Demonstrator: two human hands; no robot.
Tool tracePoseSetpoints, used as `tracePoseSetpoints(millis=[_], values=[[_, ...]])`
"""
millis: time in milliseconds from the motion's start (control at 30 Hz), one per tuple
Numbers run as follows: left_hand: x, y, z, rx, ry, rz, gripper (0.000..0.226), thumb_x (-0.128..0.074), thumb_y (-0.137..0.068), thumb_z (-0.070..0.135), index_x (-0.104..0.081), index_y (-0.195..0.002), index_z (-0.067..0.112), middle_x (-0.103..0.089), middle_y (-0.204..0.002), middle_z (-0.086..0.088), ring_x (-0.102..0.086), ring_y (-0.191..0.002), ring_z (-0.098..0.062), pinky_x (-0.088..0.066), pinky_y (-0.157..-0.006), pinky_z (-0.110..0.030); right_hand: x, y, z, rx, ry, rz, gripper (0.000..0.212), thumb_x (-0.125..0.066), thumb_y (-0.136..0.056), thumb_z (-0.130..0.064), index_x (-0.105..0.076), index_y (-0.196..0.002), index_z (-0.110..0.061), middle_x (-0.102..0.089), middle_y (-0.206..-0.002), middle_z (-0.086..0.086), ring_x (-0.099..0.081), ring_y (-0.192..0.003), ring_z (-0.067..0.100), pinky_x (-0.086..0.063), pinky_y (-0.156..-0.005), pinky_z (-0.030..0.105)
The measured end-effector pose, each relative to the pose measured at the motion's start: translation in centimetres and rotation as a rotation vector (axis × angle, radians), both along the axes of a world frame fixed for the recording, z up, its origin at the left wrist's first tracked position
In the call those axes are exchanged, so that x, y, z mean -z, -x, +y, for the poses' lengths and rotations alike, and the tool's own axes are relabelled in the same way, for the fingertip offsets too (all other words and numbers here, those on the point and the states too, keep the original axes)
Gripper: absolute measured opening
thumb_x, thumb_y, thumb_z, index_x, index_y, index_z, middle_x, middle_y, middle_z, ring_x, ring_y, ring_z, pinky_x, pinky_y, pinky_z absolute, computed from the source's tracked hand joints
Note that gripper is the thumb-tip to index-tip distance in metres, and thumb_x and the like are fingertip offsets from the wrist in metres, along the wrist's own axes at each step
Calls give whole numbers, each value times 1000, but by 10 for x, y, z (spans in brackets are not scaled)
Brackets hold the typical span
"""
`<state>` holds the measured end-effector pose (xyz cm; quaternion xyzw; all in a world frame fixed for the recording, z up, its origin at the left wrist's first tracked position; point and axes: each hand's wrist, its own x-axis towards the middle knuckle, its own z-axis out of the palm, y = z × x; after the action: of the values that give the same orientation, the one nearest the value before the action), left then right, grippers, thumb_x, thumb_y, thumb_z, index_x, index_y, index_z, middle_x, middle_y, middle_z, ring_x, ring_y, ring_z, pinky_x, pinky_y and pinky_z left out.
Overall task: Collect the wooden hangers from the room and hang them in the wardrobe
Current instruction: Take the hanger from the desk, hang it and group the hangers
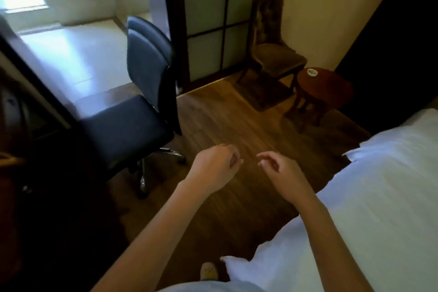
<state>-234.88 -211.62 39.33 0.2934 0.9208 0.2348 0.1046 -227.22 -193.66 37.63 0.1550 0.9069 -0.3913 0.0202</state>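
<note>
While no hanger is in view, left hand (pixel 214 168) and right hand (pixel 278 172) hover loosely curled, holding nothing; judged light, rigid: grip at the shoulder bar.

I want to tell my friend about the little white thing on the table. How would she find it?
Look past the white bed to the cream wall's corner, where a small round dark wooden table stands beside a brown upholstered chair. The small white round dish sits near the table's far edge, the only thing on it and the only pale one there.
</note>
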Motion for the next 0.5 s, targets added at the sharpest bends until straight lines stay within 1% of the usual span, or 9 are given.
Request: tracePoseSetpoints(millis=[100,167,233,300,367,433,500], values=[[-2,3,-26,-116,25,42,22,-50,-93,42,-60,-104,26,-63,-96,6,-56,-77,-9,-46,-67,-26,4,31,-25,-122,43,-21,29,-47,-95,-38,-52,-124,-37,-62,-109,-12,-60,-96,7,-46,-66,18],[-3,1,-47,-207,8,59,22,-50,-93,39,-61,-104,23,-64,-97,2,-58,-79,-14,-50,-71,-32,5,52,-50,-224,57,-38,34,-47,-96,-36,-47,-129,-38,-59,-114,-10,-55,-101,8,-44,-66,19],[1,-2,-76,-344,-20,73,23,-50,-93,38,-62,-104,21,-65,-99,0,-62,-85,-18,-52,-76,-35,8,74,-83,-377,81,-35,34,-48,-96,-32,-47,-130,-36,-59,-113,-8,-56,-98,8,-45,-66,20],[5,-8,-112,-514,-37,88,22,-50,-93,36,-63,-104,21,-66,-100,0,-63,-86,-18,-52,-79,-36,9,95,-123,-551,60,-12,29,-50,-96,-27,-53,-124,-31,-64,-108,-5,-58,-91,5,-44,-64,18],[8,-20,-153,-697,-44,98,22,-49,-93,34,-63,-101,19,-65,-97,-1,-62,-84,-18,-52,-78,-37,9,109,-166,-708,33,7,26,-51,-96,-25,-59,-120,-29,-67,-104,-5,-59,-88,3,-45,-64,19],[8,-34,-195,-866,-42,96,22,-49,-94,34,-62,-100,17,-64,-96,-1,-61,-82,-17,-51,-74,-35,9,117,-209,-836,21,29,24,-53,-95,-26,-61,-118,-29,-68,-101,-7,-61,-88,4,-47,-68,21],[5,-50,-233,-1007,-36,78,23,-48,-94,34,-62,-101,17,-65,-99,-3,-63,-86,-20,-51,-74,-37,10,121,-246,-946,20,58,24,-54,-94,-26,-61,-116,-30,-68,-98,-9,-61,-86,3,-47,-68,19]])
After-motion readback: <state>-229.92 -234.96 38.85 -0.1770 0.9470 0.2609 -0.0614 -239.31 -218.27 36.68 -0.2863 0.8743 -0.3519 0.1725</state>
